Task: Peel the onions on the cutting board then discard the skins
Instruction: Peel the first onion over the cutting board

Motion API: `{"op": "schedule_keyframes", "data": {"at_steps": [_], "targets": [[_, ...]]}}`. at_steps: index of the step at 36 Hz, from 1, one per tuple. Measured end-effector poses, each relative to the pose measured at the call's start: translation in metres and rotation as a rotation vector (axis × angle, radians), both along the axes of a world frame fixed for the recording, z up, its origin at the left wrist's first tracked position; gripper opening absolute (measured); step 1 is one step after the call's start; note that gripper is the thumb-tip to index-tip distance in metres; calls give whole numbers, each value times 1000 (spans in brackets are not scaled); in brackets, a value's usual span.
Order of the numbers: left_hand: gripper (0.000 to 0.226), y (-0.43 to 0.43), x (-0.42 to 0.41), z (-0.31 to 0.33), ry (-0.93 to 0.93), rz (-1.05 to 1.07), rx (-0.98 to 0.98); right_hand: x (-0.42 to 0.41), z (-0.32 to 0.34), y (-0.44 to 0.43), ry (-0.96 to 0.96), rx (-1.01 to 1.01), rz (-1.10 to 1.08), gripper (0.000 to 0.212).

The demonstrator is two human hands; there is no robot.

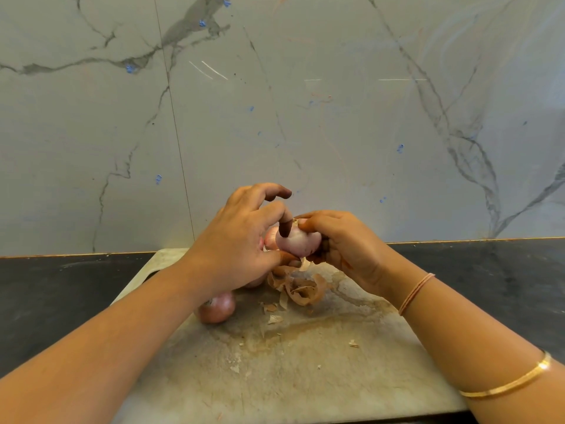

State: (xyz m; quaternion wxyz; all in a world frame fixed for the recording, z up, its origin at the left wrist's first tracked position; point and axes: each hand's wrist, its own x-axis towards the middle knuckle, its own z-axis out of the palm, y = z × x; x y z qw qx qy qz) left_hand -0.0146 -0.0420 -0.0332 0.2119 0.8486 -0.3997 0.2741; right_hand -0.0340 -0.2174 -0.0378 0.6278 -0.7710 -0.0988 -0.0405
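Head | left hand [238,246], right hand [345,249] grip onion [301,243] | tip points up

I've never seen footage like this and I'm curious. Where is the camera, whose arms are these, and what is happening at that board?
There is no machine here: each grip is a person's bare hand. The single picture comes from a wide-angle camera worn on the person's head, looking forward and down, so both arms reach in from the bottom. The right grip holds a pale onion, mostly peeled, above the cutting board. The left grip pinches it between thumb and forefinger, seemingly picking at skin. On the board lie an unpeeled onion and a pile of skins. A third onion peeks out behind the hands. The board rests on a dark counter.
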Motion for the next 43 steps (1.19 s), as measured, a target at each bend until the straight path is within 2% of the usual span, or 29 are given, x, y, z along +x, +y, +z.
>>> {"op": "schedule_keyframes", "data": {"at_steps": [8,11,20,24,26,28,31,33,37,43], "targets": [[15,0,5,-4,-33,-9,4,1,0,-1,21,11,17,27],[24,0,6,-6,-34,-11,12,1,-1,-2,29,21,24,27],[19,-1,9,-8,-23,-15,6,3,-2,-1,30,6,6,28],[33,-1,8,-7,-2,2,9,3,-3,0,30,-1,-1,29],[36,-1,5,-4,67,13,-17,2,-3,1,30,24,-4,27],[45,0,2,1,222,41,-104,2,-2,1,27,68,-1,21],[63,-1,-2,5,472,59,-242,3,-2,1,2,103,9,25],[58,-1,-1,3,510,42,-264,2,-2,1,-26,101,17,24],[23,0,-1,3,571,-26,-361,1,-1,1,-47,120,31,21],[10,3,0,4,489,-30,-375,-1,0,0,-79,117,78,21]]}}
